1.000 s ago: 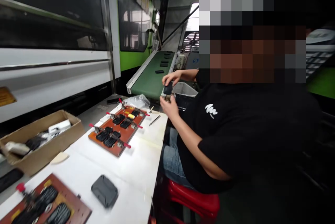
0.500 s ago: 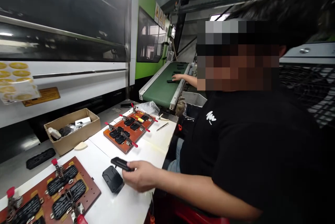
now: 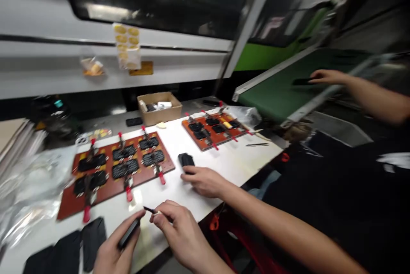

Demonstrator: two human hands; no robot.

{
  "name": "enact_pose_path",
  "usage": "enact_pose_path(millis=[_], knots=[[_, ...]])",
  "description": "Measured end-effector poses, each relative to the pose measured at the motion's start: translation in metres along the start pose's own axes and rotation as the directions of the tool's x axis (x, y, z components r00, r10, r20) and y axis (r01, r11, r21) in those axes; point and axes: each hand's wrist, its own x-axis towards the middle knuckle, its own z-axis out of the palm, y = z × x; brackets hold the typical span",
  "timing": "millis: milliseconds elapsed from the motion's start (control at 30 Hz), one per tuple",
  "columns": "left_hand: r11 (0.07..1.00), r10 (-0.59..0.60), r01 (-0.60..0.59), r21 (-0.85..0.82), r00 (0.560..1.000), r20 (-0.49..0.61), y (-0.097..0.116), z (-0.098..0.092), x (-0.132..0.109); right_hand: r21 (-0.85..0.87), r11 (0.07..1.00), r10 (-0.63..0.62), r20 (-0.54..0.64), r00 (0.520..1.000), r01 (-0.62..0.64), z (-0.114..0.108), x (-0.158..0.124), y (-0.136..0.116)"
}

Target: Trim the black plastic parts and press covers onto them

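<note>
My left hand [image 3: 110, 250] sits at the bottom edge, closed around a flat black plastic part [image 3: 128, 233]. My right hand [image 3: 179, 231] is just right of it, fingertips pinched on a thin dark tool [image 3: 149, 210] whose tip points toward the part. Both hands hover over the white table [image 3: 179, 143] near its front edge. A red-brown jig board [image 3: 110, 188] with red-handled clamps holds several black parts right behind my hands. A co-worker's hand [image 3: 205, 181] rests on the table against a black part [image 3: 185, 160].
A second clamp board [image 3: 214, 129] lies farther right, a cardboard box [image 3: 159, 109] behind it. The co-worker's other hand [image 3: 324, 77] touches a black part on the green conveyor [image 3: 275, 94]. Loose black parts [image 3: 64, 248] lie bottom left, plastic bags [image 3: 28, 184] at left.
The view has swung left and down, bringing my two hands and the near clamp board fully into view. The co-worker's near hand has lowered its black part to the table.
</note>
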Motion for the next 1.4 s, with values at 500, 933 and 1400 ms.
enact_pose_path(millis=[500, 933, 1400], knots=[[0.958, 0.001, 0.000, -0.288, 1.000, 0.002, 0.021, -0.007, 0.004, -0.068, 0.998, 0.010, 0.339, 0.941, 0.014, 0.051, 0.001, -0.015], [0.959, 0.003, -0.020, -0.282, 0.998, -0.057, 0.024, -0.007, 0.003, -0.019, 0.999, -0.029, 0.292, 0.956, 0.036, 0.053, 0.002, -0.016], [0.945, -0.053, 0.006, -0.326, 0.989, -0.137, 0.026, -0.001, 0.001, 0.554, 0.796, 0.219, 0.111, 0.969, -0.243, 0.050, 0.027, 0.041]])
